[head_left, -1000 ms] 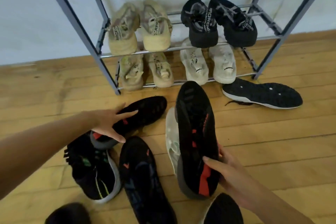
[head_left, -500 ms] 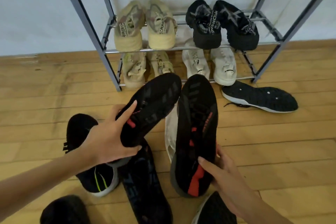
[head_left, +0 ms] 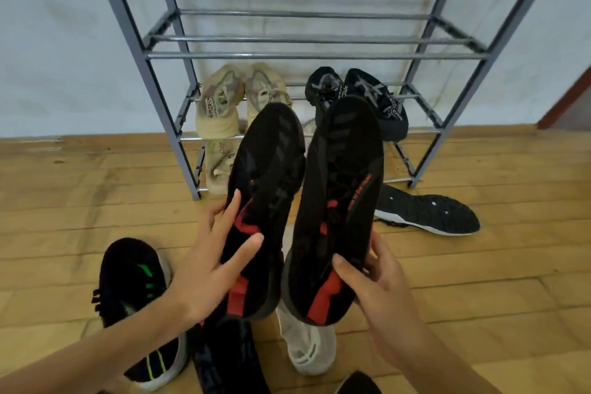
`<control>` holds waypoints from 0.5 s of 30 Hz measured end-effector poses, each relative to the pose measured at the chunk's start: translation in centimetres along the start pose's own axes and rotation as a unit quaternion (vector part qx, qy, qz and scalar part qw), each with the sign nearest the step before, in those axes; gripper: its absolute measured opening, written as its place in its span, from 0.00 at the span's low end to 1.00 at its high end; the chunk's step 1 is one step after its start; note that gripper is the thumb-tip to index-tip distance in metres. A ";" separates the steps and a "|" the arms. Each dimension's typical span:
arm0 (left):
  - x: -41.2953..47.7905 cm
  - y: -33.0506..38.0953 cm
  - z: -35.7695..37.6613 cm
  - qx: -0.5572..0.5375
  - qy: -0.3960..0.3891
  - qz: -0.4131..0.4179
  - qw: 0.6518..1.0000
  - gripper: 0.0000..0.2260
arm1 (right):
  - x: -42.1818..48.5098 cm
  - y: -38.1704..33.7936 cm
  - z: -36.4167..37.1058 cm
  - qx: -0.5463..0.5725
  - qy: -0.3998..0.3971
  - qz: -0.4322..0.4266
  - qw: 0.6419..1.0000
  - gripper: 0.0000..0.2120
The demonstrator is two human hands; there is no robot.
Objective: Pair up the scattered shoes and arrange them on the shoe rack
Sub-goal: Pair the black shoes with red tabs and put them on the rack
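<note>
Two matching black shoes with red sole marks are held up side by side, soles toward me. My left hand (head_left: 211,269) grips the left black shoe (head_left: 268,176) near its heel. My right hand (head_left: 380,291) holds the right black shoe (head_left: 339,189) at its heel. Behind them stands the grey metal shoe rack (head_left: 316,55). A beige pair (head_left: 220,102) and a black pair (head_left: 383,99) sit on its middle shelf. More pale shoes (head_left: 219,166) rest on the bottom shelf, mostly hidden by the held shoes.
On the wooden floor lie a black shoe with green marks (head_left: 134,304) at the left, a dark shoe (head_left: 227,361) and a white shoe (head_left: 303,352) below my hands, and a black shoe on its side (head_left: 428,211) at the right. The rack's upper shelf holds nothing.
My left hand picked the second black shoe off the floor and raised it beside the one in my right hand. The view tilted up toward the rack.
</note>
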State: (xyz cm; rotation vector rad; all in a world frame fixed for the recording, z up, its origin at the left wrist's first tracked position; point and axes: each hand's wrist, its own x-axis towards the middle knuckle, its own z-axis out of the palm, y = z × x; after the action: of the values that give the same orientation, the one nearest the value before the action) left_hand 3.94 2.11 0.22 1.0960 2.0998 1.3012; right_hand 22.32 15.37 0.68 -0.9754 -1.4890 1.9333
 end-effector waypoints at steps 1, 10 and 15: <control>-0.1 -0.2 -0.1 -0.003 0.015 0.016 1.000 0.39 | 0.1 0.0 0.0 0.004 0.011 0.004 1.000 0.24; 0.6 0.9 -0.2 0.065 0.081 0.105 0.989 0.25 | 0.3 -1.5 -0.3 0.008 0.014 0.009 1.000 0.23; 0.4 6.4 -2.9 0.095 0.056 0.110 0.988 0.27 | -0.9 -6.9 -0.1 0.002 0.003 -0.035 0.999 0.19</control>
State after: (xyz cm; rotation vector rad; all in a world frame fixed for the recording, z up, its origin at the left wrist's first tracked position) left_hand 4.22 2.48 7.24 1.3992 2.2761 1.3062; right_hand 22.74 16.64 7.53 -0.9151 -1.4958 1.8824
